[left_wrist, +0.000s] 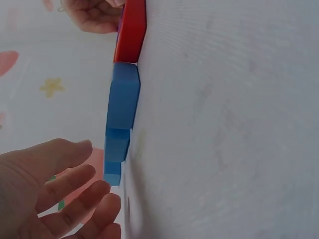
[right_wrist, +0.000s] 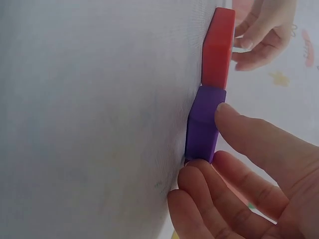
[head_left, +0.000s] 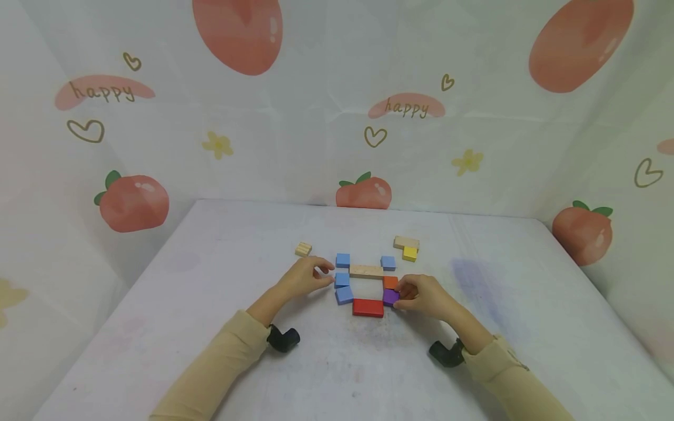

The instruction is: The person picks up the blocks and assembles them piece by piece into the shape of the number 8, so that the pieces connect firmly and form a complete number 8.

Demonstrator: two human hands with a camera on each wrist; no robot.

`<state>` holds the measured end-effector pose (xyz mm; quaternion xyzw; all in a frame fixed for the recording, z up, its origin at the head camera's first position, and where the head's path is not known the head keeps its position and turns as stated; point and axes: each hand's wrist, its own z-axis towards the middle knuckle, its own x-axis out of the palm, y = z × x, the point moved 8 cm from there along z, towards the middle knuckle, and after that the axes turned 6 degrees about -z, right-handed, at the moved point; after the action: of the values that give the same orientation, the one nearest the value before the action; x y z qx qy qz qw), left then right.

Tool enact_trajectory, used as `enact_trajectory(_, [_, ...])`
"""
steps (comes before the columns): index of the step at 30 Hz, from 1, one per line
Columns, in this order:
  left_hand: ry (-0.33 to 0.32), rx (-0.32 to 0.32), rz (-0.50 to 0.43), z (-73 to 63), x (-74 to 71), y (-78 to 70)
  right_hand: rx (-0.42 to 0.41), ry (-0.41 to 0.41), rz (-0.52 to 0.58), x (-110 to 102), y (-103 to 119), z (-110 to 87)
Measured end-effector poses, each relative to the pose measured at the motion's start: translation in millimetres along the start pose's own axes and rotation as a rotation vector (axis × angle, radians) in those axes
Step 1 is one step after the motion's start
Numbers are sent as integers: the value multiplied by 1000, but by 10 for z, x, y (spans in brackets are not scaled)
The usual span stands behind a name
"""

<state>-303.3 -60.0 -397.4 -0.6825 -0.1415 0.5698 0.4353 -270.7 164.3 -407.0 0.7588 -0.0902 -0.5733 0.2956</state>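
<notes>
Wooden blocks lie flat in a rough ring on the white table. My right hand [head_left: 423, 296] pinches the purple block [right_wrist: 204, 119] between thumb and fingers, at the ring's near right. An orange block [head_left: 391, 282] sits just behind it, and a red block [head_left: 368, 308] forms the near side. Beside the left column of blue blocks [head_left: 344, 294], my left hand [head_left: 306, 276] hovers with loosely bent fingers, apart from them in the left wrist view. A plain wood block [head_left: 366, 271] crosses the far side, with another blue block [head_left: 388, 263] at its right end.
Behind the ring at right are a plain wood block [head_left: 406, 242] and a yellow block [head_left: 409, 254]. A small striped wood block [head_left: 303, 249] lies beyond my left hand. A printed curtain [head_left: 295, 158] hangs along the table's back edge.
</notes>
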Motion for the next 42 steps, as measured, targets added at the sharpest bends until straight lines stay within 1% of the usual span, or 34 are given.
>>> enact_trajectory(5, [33, -21, 4, 30, 36, 59, -14, -2, 5, -4, 2, -5])
enact_trajectory(12, [68, -55, -9, 71, 75, 122, -79, -30, -7, -65, 16, -21])
enact_trajectory(17, [74, -55, -13, 84, 86, 142, -67, -48, -10, -141, -47, 15])
enact_trajectory(21, [83, -44, -15, 87, 99, 139, -59, -93, -26, -259, -126, 74])
enact_trajectory(25, [91, -42, -21, 88, 102, 127, -61, -154, -54, -409, -210, 137])
enact_trajectory(28, [90, -52, -21, 86, 99, 121, -39, -181, -62, -493, -296, 189])
enact_trajectory(30, [88, -59, -17, 85, 99, 118, -17, -185, -62, -528, -355, 221])
enact_trajectory(32, [85, -62, -12, 81, 97, 115, 14, -179, -51, -545, -415, 254])
enact_trajectory(38, [81, -44, 0, 81, 95, 104, 119, -149, -14, -558, -583, 372])
enact_trajectory(42, [81, -40, 3, 74, 95, 95, 136, -155, -11, -579, -631, 450])
